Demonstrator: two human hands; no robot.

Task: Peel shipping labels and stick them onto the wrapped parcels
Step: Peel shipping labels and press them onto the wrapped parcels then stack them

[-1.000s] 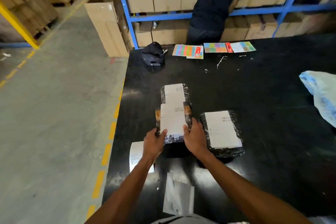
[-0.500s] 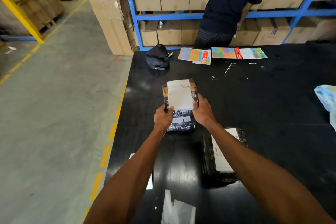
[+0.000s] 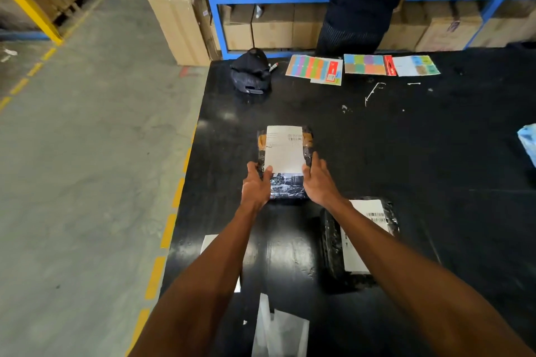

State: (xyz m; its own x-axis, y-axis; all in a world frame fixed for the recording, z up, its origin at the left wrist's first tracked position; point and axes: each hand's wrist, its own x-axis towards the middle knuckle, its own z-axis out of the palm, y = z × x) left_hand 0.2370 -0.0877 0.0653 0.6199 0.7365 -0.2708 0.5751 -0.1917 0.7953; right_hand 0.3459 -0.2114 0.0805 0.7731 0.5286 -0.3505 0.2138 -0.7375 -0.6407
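Paper scraps (image 3: pixel 280 330) lie nearest on the black table (image 3: pixel 435 153). Right of them sits a labelled parcel (image 3: pixel 359 238). Further out, left hand (image 3: pixel 255 182) and right hand (image 3: pixel 317 181) press a second parcel (image 3: pixel 285 185) from both sides — fingers together, touching its white label (image 3: pixel 284 149). Beyond lie colour sheets (image 3: pixel 314 68) and a black cap (image 3: pixel 251 72).

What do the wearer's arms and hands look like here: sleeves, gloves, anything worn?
Both forearms are bare all the way to the frame edge, with no sleeves in view. The left hand and right hand are ungloved, and no watch, wristband or ring shows on either.
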